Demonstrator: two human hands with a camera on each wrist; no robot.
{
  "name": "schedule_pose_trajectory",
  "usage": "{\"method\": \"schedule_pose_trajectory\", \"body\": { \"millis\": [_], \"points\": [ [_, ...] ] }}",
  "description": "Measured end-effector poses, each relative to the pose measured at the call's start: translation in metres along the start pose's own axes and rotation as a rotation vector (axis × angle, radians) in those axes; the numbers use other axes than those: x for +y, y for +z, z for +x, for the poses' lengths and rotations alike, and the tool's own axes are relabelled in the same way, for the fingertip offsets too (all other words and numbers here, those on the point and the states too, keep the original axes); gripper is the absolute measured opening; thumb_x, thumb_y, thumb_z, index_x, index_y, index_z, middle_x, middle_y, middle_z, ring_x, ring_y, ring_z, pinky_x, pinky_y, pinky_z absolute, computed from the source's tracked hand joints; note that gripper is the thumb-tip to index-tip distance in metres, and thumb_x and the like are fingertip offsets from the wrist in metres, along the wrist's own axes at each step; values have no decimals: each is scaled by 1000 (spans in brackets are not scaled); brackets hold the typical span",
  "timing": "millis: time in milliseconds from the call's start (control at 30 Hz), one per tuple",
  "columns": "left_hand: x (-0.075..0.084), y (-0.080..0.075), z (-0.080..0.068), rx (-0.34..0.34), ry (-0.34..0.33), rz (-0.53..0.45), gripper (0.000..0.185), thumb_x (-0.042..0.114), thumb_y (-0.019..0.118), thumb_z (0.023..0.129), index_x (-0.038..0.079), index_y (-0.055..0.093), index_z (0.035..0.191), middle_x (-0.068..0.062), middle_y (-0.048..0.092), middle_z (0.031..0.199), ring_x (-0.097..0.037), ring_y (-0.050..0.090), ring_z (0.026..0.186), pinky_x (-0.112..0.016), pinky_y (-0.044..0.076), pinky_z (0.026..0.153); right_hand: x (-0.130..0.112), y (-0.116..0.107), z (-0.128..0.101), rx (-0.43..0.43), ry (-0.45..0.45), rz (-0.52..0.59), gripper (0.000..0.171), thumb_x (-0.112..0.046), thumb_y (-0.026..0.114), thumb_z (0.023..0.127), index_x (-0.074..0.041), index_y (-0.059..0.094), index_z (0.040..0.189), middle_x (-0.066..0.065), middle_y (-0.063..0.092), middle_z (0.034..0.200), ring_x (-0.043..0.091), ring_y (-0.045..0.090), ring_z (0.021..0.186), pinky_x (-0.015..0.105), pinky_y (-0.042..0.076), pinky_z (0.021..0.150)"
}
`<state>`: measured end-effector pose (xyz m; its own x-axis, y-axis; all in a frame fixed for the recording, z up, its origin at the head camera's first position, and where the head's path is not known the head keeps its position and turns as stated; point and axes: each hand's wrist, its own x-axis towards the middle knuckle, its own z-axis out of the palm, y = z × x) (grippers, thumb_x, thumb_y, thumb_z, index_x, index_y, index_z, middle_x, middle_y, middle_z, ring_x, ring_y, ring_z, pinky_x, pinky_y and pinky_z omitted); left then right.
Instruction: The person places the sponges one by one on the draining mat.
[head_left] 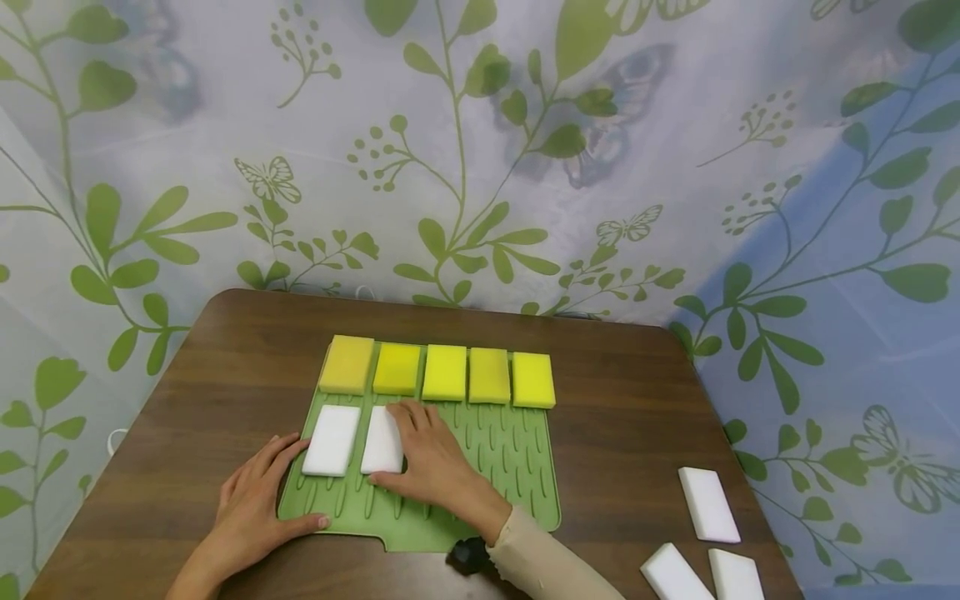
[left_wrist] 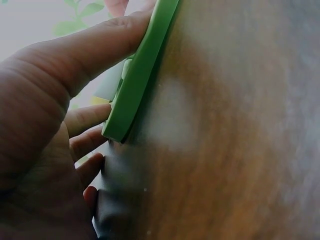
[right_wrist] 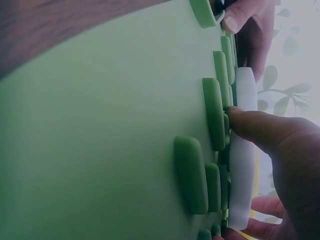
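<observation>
Second white sponge (head_left: 381, 442) lying flat on green ribbed mat (head_left: 517, 467), front row, just right of first white sponge (head_left: 332, 439). Right hand (head_left: 427, 458) laid over its right edge, fingers fairly straight along the top, thumb against the near end; in the right wrist view a fingertip (right_wrist: 245, 122) presses the sponge's side (right_wrist: 242, 165) — touching and nudging rather than a closed grip. Left hand (head_left: 258, 500) resting relaxed on the tabletop (head_left: 187, 433), thumb pressed on the mat's near left edge (left_wrist: 137, 75), holding nothing. Likely handling: foam block, very light, soft and compressible, dry and not slippery, not fragile; prone to shift on the raised ribs at a light push. Best taken by the two long sides, thumb opposite fingers, with a gentle pinch. Count: five yellow sponges (head_left: 444, 372) in the back row, side by side; two white sponges on the mat; three more white sponges (head_left: 708, 503) loose on the tabletop at far right, well apart from the mat. One mat.
</observation>
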<state>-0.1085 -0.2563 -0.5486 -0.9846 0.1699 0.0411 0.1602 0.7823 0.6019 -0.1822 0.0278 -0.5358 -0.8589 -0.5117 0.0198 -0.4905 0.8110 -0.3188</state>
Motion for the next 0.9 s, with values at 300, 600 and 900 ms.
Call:
{"method": "schedule_pose_trajectory", "body": {
  "millis": [300, 600, 900],
  "points": [
    [1, 0, 1, -10, 0, 6, 111, 57, 97, 70, 18, 46, 160, -19, 39, 166, -53, 38, 148, -73, 26, 105, 1, -2, -4, 0, 4, 37, 102, -72, 74, 91, -19, 32, 167, 9, 40, 169, 28, 50, 142, 43, 54, 110],
    [-1, 1, 0, -9, -7, -1, 112, 56, 97, 71, 19, 44, 162, -18, 38, 167, -53, 35, 150, -74, 25, 103, 5, -13, -16, -35, -19, 128, 105, -69, 72, 94, -19, 23, 172, 10, 29, 176, 31, 42, 153, 49, 54, 114],
    [-2, 3, 1, -26, -10, 1, 113, 55, 97, 71, 20, 42, 163, -20, 36, 168, -53, 34, 150, -74, 25, 103, 16, -33, -39, -24, -73, 244, 94, -55, 71, 101, -25, 18, 173, 7, 26, 177, 28, 36, 157, 51, 54, 113]
  ]
}}
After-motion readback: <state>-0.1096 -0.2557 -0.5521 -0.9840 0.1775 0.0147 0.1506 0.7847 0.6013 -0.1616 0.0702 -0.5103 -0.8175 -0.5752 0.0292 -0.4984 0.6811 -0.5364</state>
